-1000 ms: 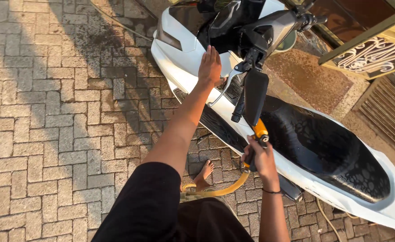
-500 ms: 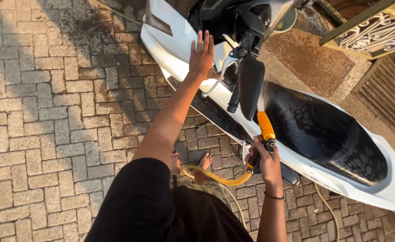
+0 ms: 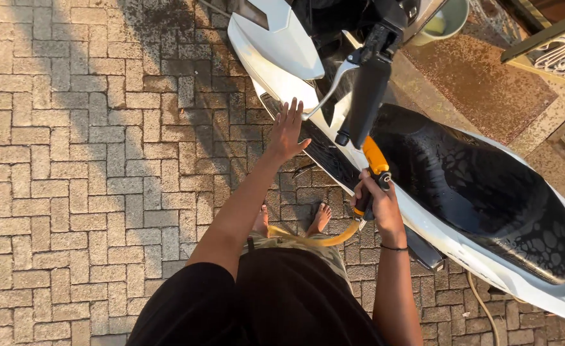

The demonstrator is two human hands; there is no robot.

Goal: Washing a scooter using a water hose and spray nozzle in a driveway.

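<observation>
**A:** Looking straight down now, and the right hand (image 3: 375, 204) is wrapped tight around the dark grip of an orange spray nozzle (image 3: 373, 168), its orange barrel pointing up toward the scooter's side.

**B:** And the yellow hose (image 3: 324, 240) curls off the bottom of that nozzle, passing just over the person's bare feet (image 3: 319, 219) on the brick paving (image 3: 90, 166).

**A:** Left hand (image 3: 287, 131), what have we got?

**B:** Spread wide, fingers fanned, holding nothing. It sits beside the white scooter (image 3: 276, 45), right at the edge of the white front panel. Whether the fingertips actually touch the panel, I cannot tell from here.

**A:** The silver brake lever (image 3: 329, 90) hangs just to the right of those fingers, and the black handlebar grip (image 3: 362, 106) slants down beside it, its lower end just above the nozzle.

**B:** Black seat (image 3: 487, 192) well to the right, beaded with water, glossy in the low sun.

**A:** Dark wet patches on the bricks near the scooter's nose, too. A pale bucket (image 3: 446, 19) sits at the top edge, beyond the handlebar.
</observation>
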